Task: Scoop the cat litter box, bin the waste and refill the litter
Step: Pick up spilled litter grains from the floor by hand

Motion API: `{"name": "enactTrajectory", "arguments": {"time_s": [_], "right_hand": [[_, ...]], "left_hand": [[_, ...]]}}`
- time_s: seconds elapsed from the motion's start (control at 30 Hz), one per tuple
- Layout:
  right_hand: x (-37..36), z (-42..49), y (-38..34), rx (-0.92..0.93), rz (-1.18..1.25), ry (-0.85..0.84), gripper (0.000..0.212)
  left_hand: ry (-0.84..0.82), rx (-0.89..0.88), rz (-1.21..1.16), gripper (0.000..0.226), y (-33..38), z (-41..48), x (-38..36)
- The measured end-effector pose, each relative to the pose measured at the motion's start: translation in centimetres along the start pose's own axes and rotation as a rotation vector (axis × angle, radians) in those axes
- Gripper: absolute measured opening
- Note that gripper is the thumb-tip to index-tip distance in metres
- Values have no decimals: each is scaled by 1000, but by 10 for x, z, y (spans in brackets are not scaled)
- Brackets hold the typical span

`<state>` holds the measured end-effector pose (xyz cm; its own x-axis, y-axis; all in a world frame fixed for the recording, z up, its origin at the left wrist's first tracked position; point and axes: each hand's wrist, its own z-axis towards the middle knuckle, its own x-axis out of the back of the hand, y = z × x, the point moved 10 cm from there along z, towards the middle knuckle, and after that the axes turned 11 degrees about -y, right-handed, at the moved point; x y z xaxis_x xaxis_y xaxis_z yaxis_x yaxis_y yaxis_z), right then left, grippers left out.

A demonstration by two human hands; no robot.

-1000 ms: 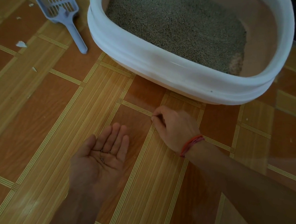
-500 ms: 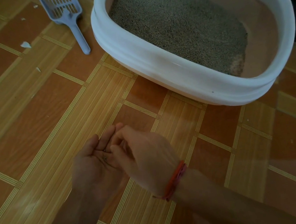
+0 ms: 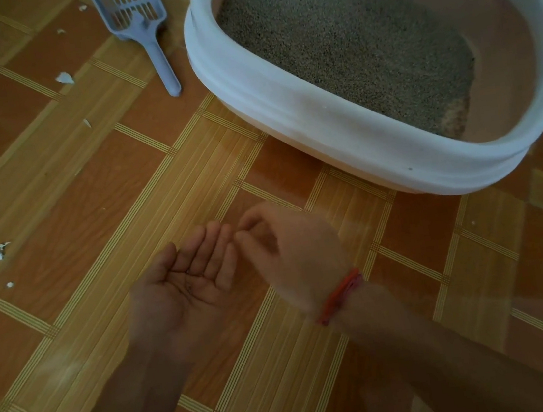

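The white litter box (image 3: 319, 109) stands at the upper right, holding grey litter (image 3: 344, 33) heaped toward its far left, with bare pinkish floor at its right end. A blue-grey slotted scoop (image 3: 133, 9) lies on the floor left of the box, handle toward me. My left hand (image 3: 184, 286) is held palm up with straight fingers and a few dark grains on the palm. My right hand (image 3: 296, 247), blurred, hovers just right of the left fingertips with loosely curled fingers. I see nothing in it.
The floor is patterned orange and tan vinyl. Small white scraps (image 3: 64, 78) lie at the left, with more near the left edge (image 3: 0, 252). A red band (image 3: 340, 295) circles my right wrist. A dark strip shows at the top right corner.
My right hand pinched at the floor near the box, swung over my left palm, and now draws back to the right. The left hand stayed palm up.
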<state>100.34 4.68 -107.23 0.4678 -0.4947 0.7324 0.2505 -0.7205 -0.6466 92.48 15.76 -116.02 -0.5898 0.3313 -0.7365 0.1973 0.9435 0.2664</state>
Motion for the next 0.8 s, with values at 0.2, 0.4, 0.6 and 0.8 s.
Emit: {"name": "enactTrajectory", "arguments": {"time_s": [0.2,0.4,0.6,0.8], "right_hand": [[3,34,39,-127,-134,-94,16],[-8,48,42,-147,-158,-96,13],[-11,51,44,-137,-182,-96,13],[-13,54,42,-133,-238,-109,15]], "left_hand": [[-4,-17,-76,52,8,-5,2],[16,-13,-63,51,12,-10,0],[32,-7,-59,52,13,-10,4],[38,-4,-59,46,13,-9,6]]}}
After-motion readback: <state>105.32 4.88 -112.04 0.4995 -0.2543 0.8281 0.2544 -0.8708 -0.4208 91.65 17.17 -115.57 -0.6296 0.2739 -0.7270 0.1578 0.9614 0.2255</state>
